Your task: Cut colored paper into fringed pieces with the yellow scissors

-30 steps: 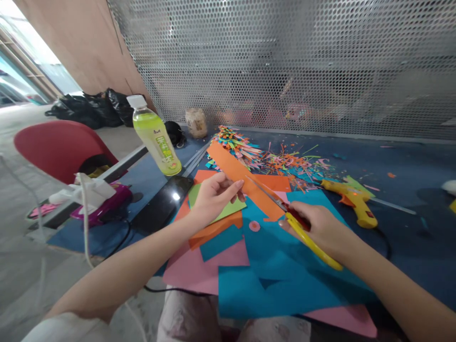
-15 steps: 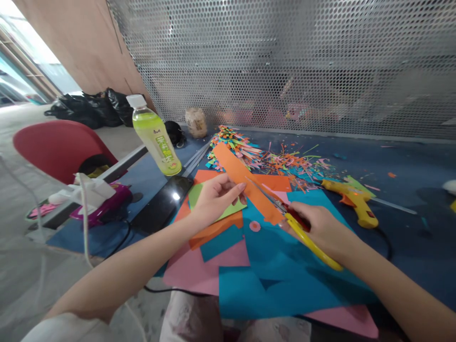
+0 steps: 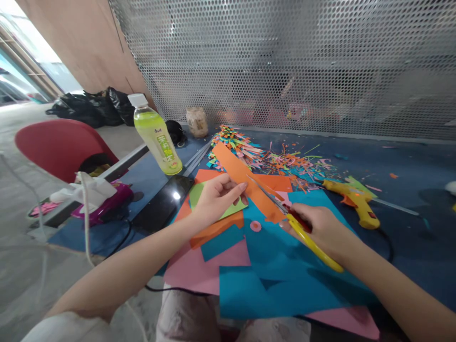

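My left hand pinches an orange paper strip between thumb and fingers, holding it slanted above the table. My right hand is closed round the handles of a pair of scissors with yellow and red grips. Their blades lie along the strip's right-hand edge, where a narrow sliver is parting from it. Under both hands are blue paper sheets, pink paper and a green paper piece. A small pink paper disc rests on the blue sheet.
A yellow glue gun lies to the right. Behind the strip are a fringed paper pile and scattered paper shreds. A drink bottle, a black phone and a purple tissue box are on the left. A perforated metal panel borders the back.
The sliver at the strip's edge stands slightly further off from the blades. Both hands keep almost the same place, and the view has shifted very slightly.
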`<state>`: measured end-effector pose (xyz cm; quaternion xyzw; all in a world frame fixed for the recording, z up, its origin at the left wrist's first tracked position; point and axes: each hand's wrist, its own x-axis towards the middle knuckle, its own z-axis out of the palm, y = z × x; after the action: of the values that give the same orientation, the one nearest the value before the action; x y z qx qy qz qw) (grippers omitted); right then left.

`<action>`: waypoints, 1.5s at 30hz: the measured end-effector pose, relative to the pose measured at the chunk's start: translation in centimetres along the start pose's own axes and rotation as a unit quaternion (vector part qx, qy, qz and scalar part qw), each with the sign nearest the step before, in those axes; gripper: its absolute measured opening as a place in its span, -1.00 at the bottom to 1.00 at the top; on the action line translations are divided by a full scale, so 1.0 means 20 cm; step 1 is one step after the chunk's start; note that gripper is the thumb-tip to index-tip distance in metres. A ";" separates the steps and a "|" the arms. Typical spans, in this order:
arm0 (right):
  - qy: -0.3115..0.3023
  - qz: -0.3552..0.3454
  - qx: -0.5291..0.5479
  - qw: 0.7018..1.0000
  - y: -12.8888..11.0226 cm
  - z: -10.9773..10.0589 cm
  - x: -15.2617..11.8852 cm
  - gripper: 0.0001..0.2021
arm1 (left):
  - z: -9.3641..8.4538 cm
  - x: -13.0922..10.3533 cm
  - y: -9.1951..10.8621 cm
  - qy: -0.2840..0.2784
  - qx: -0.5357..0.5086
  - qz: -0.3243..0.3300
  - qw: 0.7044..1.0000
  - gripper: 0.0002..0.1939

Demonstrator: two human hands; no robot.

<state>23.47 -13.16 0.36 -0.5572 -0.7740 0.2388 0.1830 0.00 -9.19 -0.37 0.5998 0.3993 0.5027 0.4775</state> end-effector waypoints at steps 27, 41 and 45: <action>-0.009 0.002 -0.025 1.000 0.00 0.00 0.00 -0.70 | 0.00 0.02 0.00 0.028 -0.016 0.042 0.999 -0.65; -0.008 -0.007 0.002 1.000 -0.01 0.00 0.01 -0.70 | 0.01 0.00 0.00 0.007 -0.009 0.015 1.000 -0.67; -0.017 0.006 0.006 1.000 0.01 0.01 0.01 -0.68 | 0.01 0.00 0.00 0.012 -0.008 0.013 1.000 -0.66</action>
<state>23.43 -13.05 0.16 -0.5566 -0.7722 0.2537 0.1718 0.13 -9.12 -0.36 0.5953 0.3928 0.5194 0.4707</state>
